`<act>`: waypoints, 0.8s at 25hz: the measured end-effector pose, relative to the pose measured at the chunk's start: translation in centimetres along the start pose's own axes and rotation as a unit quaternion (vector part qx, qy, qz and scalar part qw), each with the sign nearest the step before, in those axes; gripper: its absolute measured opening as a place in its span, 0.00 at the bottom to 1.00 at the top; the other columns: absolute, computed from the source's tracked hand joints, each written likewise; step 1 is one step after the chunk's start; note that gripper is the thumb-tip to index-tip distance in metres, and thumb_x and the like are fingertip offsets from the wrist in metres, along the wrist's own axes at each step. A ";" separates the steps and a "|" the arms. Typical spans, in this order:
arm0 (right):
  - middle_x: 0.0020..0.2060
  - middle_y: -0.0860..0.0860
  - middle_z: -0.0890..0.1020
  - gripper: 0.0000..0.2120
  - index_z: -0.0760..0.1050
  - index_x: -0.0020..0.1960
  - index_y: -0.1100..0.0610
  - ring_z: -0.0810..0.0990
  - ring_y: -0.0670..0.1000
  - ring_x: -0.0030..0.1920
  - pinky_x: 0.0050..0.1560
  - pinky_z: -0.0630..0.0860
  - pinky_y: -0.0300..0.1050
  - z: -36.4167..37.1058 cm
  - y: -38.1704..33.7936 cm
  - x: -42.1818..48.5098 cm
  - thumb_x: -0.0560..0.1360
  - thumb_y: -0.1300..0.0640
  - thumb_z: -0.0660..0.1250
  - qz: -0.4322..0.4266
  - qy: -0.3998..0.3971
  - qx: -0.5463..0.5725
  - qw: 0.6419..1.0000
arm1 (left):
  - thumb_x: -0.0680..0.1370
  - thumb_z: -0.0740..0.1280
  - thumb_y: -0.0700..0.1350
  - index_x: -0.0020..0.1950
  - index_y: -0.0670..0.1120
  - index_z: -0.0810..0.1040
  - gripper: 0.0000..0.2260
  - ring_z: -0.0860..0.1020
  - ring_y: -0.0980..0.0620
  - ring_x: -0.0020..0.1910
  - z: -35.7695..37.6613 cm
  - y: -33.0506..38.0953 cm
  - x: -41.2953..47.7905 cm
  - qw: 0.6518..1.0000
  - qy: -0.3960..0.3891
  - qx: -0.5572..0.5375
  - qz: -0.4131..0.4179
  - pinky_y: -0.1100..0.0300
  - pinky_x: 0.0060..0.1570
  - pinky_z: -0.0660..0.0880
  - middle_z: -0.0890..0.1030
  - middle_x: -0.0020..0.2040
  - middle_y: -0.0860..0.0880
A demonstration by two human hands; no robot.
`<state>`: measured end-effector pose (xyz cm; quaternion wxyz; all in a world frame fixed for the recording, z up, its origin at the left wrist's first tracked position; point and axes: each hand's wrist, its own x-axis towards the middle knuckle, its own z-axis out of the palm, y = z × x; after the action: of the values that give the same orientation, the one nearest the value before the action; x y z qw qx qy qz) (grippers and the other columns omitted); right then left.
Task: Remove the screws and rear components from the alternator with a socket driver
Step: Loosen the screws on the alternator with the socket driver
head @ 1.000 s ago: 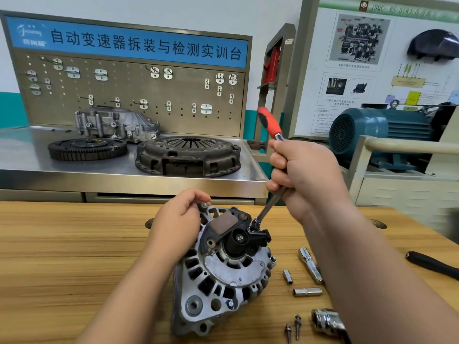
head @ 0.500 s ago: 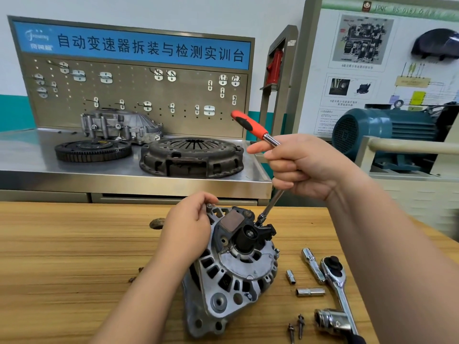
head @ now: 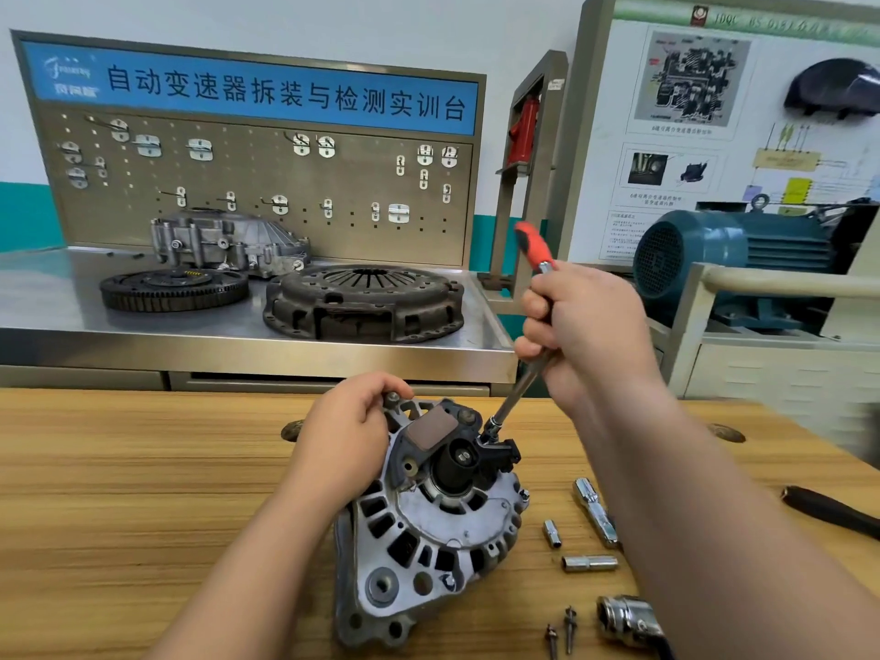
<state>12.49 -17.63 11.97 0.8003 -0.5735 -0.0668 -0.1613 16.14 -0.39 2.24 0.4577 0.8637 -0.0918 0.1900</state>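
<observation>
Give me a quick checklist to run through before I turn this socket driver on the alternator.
1. Work steadied: left hand grips the alternator at its upper edge. Ok.
2. Tool grip: right hand wraps the socket driver below its red handle. Ok.
3. Driver tip seated on the fastener by the black connector: cannot tell; the tip hides it.
4. Removed hardware set aside: two screws lie on the table, right of the alternator. Ok.
5. Spares clear: two small sockets lie apart from the alternator. Ok.
</observation>
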 end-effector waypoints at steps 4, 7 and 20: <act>0.27 0.50 0.64 0.13 0.70 0.42 0.56 0.59 0.45 0.22 0.21 0.63 0.37 0.7 0.7 -0.6 0.77 0.70 0.53 -0.055 0.046 -0.001 0.997 | 0.79 0.55 0.35 0.41 0.59 0.76 0.20 0.68 0.60 0.20 0.0 -0.2 -0.1 1.000 0.002 -0.010 0.003 0.68 0.20 0.63 0.79 0.42 0.57; 0.23 0.47 0.62 0.18 0.77 0.59 0.58 0.57 0.44 0.20 0.20 0.60 0.36 0.1 -0.5 -0.2 0.77 0.71 0.54 -0.010 -0.127 -0.063 0.990 | 0.79 0.55 0.35 0.42 0.59 0.76 0.20 0.67 0.60 0.19 -0.1 -0.4 -0.1 1.000 -0.002 -0.021 0.001 0.68 0.19 0.62 0.80 0.43 0.57; 0.24 0.47 0.63 0.16 0.76 0.45 0.55 0.58 0.44 0.21 0.20 0.60 0.37 -0.2 0.7 -0.3 0.78 0.69 0.54 -0.046 -0.034 0.010 0.998 | 0.79 0.56 0.36 0.42 0.59 0.77 0.19 0.75 0.50 0.28 -0.2 -0.3 0.0 1.000 -0.006 -0.014 0.011 0.63 0.24 0.68 0.80 0.40 0.57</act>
<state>12.43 -17.54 11.23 0.7949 -0.5672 -0.1218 -0.1777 16.14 -0.03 2.12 0.4671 0.8571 -0.1071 0.1887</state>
